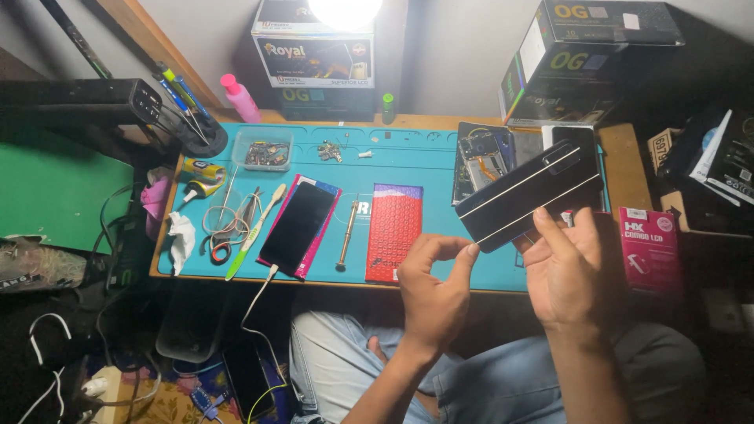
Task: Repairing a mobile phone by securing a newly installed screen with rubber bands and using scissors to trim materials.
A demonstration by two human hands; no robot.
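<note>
Right hand (pixel 561 271) gripped the black phone back panel (pixel 528 196), tilted, above the table's (pixel 408 122) right near edge; left hand (pixel 433 286) pinched at the panel's lower corner. Open room lay on the blue mat (pixel 428 169) centre. A red package (pixel 394 232) and a dark phone (pixel 298 228) lay left of it, a pink box (pixel 650 250) right. Cardboard boxes (pixel 314 51) stood behind, crowding the back edge.

A wooden desk (pixel 624 161) carries a teal work mat (pixel 424 169). On the mat lie a dark phone (pixel 298 228), a red bubble-wrap pouch (pixel 393 232), a screwdriver (pixel 347 235), a clear parts tray (pixel 263 149) and, seemingly, an opened phone (pixel 482 159).
</note>
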